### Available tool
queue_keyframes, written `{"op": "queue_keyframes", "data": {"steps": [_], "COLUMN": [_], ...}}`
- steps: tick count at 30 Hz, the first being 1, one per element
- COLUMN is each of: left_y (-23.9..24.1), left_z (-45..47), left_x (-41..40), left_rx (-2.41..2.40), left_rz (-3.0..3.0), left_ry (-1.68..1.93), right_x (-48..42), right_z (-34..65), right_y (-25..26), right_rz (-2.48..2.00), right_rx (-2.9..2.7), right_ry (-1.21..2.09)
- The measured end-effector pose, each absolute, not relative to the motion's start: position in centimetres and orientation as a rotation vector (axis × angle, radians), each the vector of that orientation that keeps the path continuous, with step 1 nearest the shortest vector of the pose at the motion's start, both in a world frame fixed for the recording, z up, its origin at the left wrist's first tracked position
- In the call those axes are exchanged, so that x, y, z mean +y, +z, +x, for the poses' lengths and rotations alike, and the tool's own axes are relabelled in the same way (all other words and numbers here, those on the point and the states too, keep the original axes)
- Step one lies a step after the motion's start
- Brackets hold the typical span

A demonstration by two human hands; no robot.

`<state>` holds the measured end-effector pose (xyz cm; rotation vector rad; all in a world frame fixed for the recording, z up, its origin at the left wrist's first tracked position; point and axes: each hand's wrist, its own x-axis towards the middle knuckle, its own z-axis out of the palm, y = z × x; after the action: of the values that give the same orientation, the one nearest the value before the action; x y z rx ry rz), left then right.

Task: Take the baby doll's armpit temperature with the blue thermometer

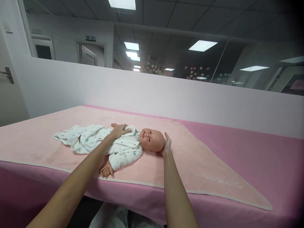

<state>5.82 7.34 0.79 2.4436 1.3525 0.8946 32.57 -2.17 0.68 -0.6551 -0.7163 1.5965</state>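
Note:
A bald baby doll (152,140) lies on its back, with its head toward the right. It wears a white printed sleepsuit (125,148), whose legs stretch out to the left. My left hand (120,130) rests on the doll's chest near the collar, fingers extended over the cloth. Cupped against the crown and back of the doll's head is my right hand (167,144); its thumb side shows, while some fingers are hidden beneath the head. One bare doll hand (106,169) points toward me, close to the near edge of the blanket.
Under the doll spreads a peach blanket (190,167) with a pale border, over a pink table cover (237,139). A low white wall (166,95) with glass above runs along the far side. On the left is a door with a handle (9,75).

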Motion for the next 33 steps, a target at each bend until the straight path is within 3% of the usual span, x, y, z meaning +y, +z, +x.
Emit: {"op": "queue_keyframes", "data": {"steps": [13, 33], "left_y": [1.5, 1.4], "left_z": [5.8, 6.1], "left_x": [5.9, 6.3], "left_rx": [1.153, 1.532], "left_rz": [2.602, 2.604], "left_ry": [0.746, 0.774], "right_x": [-2.2, -3.0], "right_z": [32.9, 32.1], "right_y": [0.2, 1.5], "right_rz": [-0.743, -0.705], "right_rx": [-0.713, -0.833], "right_ry": [1.595, 1.736]}}
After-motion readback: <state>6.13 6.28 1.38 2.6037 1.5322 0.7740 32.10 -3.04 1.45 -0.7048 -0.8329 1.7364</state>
